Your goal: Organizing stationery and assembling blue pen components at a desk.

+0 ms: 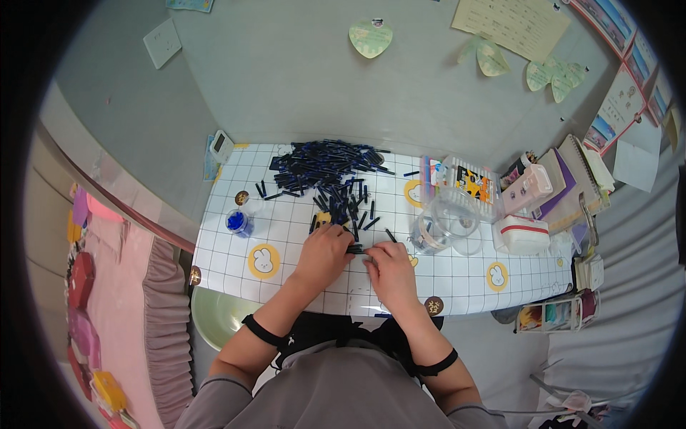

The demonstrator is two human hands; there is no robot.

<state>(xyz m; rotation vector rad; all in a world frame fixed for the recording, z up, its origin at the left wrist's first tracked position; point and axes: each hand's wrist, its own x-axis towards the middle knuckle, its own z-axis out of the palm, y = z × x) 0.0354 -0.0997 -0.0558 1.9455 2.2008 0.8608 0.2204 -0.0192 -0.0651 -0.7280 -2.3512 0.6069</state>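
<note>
A heap of small dark blue-black tubes (321,166), which look like pen ink cartridges, lies on the far middle of the table. More of them (343,204) trail down toward my hands. Low over the near part, my left hand (325,252) is closed on a few ink cartridges (355,249) lying sideways. The fingers of my right hand (392,273) are curled in at the other end of those cartridges; what they grip is hidden. Just beyond its fingertips is a single cartridge (390,235).
A small jar with blue contents (239,223) stands at left. On the right are a clear plastic tub (429,234), a marker case (468,187), a white pouch (525,236) and upright notebooks (568,179). The white grid-patterned table (321,294) meets a grey wall behind.
</note>
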